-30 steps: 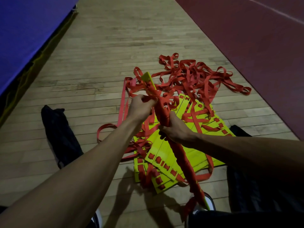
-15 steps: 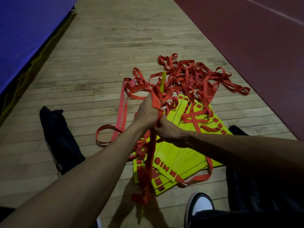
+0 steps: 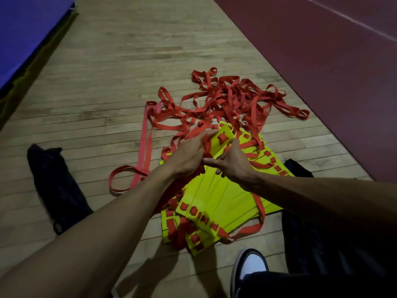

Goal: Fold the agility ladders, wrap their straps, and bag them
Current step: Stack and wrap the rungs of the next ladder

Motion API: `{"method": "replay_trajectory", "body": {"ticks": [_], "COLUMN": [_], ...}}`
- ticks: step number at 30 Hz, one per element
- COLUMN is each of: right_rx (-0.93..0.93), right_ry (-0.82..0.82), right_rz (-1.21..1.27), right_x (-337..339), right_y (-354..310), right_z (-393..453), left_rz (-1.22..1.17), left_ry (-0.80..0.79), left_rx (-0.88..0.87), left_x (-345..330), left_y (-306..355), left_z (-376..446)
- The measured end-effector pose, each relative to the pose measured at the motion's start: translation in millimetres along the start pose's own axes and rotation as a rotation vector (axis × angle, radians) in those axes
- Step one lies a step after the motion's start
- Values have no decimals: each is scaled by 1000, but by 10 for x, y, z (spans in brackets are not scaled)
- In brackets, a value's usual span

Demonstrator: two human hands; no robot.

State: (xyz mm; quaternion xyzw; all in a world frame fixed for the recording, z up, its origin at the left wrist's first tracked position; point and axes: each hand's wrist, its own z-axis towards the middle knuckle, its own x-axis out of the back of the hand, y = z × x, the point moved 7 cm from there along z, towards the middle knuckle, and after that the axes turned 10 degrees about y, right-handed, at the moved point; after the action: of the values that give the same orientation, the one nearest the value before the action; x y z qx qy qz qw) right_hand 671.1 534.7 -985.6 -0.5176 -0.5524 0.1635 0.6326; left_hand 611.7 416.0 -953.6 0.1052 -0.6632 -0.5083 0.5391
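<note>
Folding step, looks like: a flat yellow plastic rung [image 3: 222, 140] is held over the rung pile [image 3: 217, 201] on the wooden floor [image 3: 107, 87], gripped by the left hand [image 3: 189, 157] and right hand [image 3: 234, 164], so the tangled red straps [image 3: 225, 100] probably get wrapped next.

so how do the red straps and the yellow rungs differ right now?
The red straps lie in a loose tangle spread over the floor; the yellow rungs sit stacked and overlapping, flat. Straps are thin, limp loops; rungs are wide, stiff slats. Both hands meet at the stack's far end. Shared: straps thread through the rungs' slots.
</note>
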Motion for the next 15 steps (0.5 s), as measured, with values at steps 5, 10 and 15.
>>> {"method": "replay_trajectory", "body": {"ticks": [5, 10, 15], "right_rx": [-40, -45, -107], "right_ry": [47, 9, -59], "right_rz": [-42, -198, -132], "right_x": [198, 381, 396], "right_y": [174, 273, 398], "right_z": [160, 384, 590], "left_rz": [30, 159, 148], "left_ry": [-83, -174, -242], "left_rx": [-76, -108, -58], "left_x": [-138, -340, -659], "left_y": [170, 75, -144], "left_z": [157, 418, 546]}}
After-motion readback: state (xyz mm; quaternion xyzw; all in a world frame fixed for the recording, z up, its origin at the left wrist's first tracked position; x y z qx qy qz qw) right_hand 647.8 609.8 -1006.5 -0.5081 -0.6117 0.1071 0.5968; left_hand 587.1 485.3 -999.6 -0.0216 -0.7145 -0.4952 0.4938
